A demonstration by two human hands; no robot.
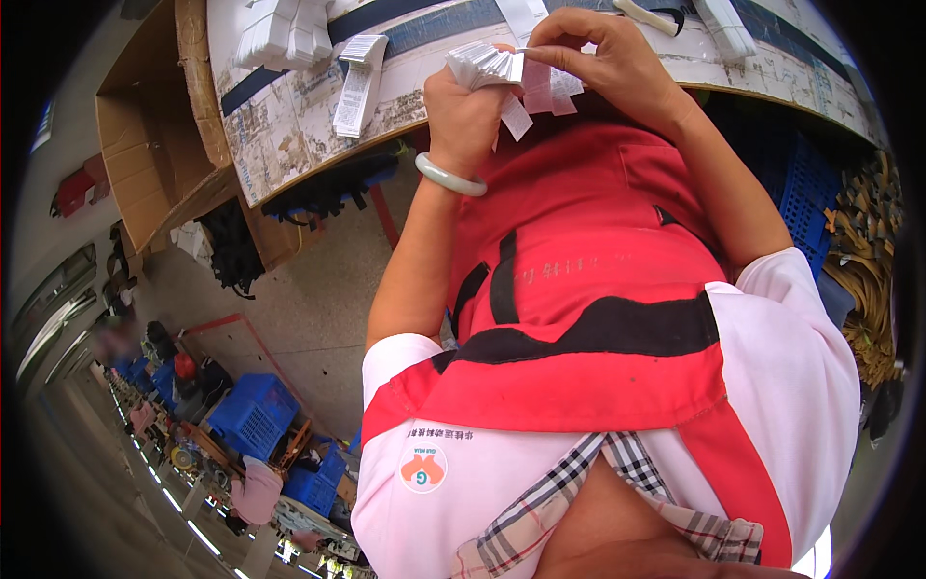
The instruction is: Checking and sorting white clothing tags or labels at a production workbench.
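Observation:
My left hand [466,108] is closed around a fanned stack of small white paper tags [487,66], held just above the edge of the worktable [289,116]. A pale green bangle [449,178] sits on that wrist. My right hand [598,53] pinches one white tag at the top of the stack between thumb and forefinger. More loose tags hang below the stack in front of my red apron [579,261].
Bundles of white tags [280,34] and a long printed strip [355,82] lie on the worn tabletop. An open cardboard box [154,135] stands at the left. Blue plastic crates [253,413] and other workers sit far off at lower left; another blue crate [801,193] is at the right.

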